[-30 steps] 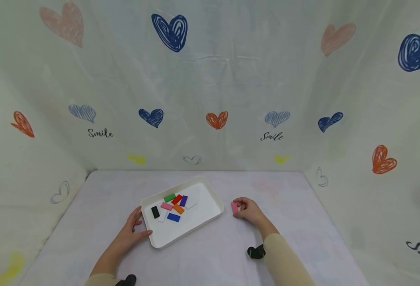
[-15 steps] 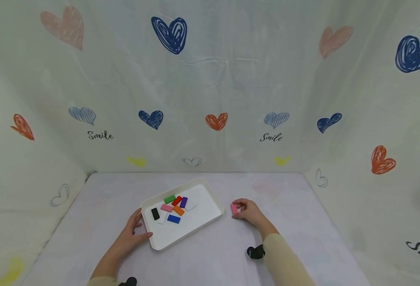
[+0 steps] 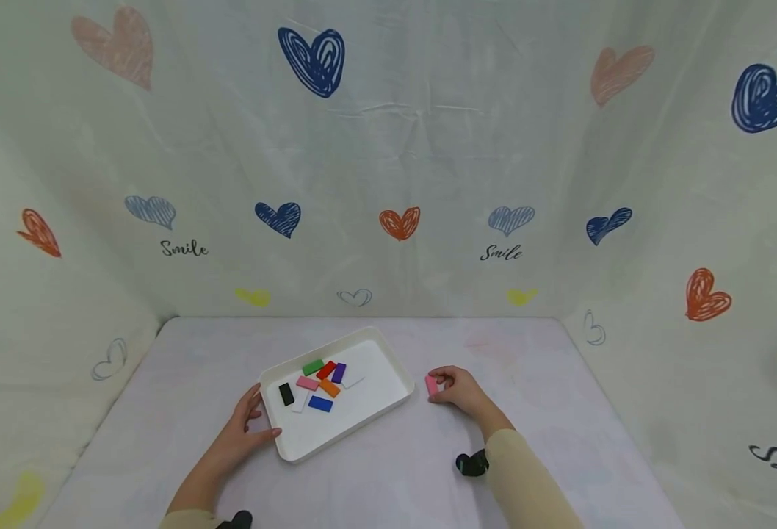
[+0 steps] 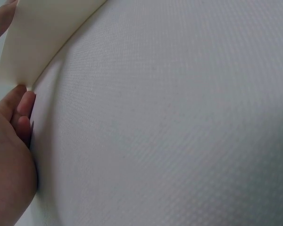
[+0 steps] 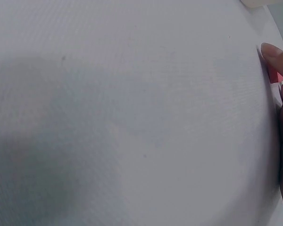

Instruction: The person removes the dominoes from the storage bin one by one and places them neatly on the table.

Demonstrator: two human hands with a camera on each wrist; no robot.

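Note:
A shallow white rectangular tray (image 3: 362, 426) lies at a slant on the table. My left hand (image 3: 233, 435) holds its left end, thumb and fingertips at the rim; in the left wrist view, fingers (image 4: 9, 101) meet the tray's outer wall (image 4: 42, 33). Just right of the tray, my right hand (image 3: 460, 389) pinches a small pink rectangular block (image 3: 431, 386) between thumb and fingers. The right wrist view catches only a red-pink edge of this block (image 5: 272, 73) beside a fingertip. Inside the tray, toward its left, lie a black block (image 3: 286, 394), a blue block (image 3: 320, 404) and several others.
Another pink block (image 3: 307, 383), an orange block (image 3: 330, 388), a green block (image 3: 313, 366), a red block (image 3: 326, 369) and a purple block (image 3: 338, 373) are grouped in the tray with white ones. A heart-printed curtain (image 3: 428, 147) surrounds the pale table (image 3: 375, 485).
The right hand and its pink block have shifted very slightly left, close to the tray. Left hand, tray and the blocks in it keep their places.

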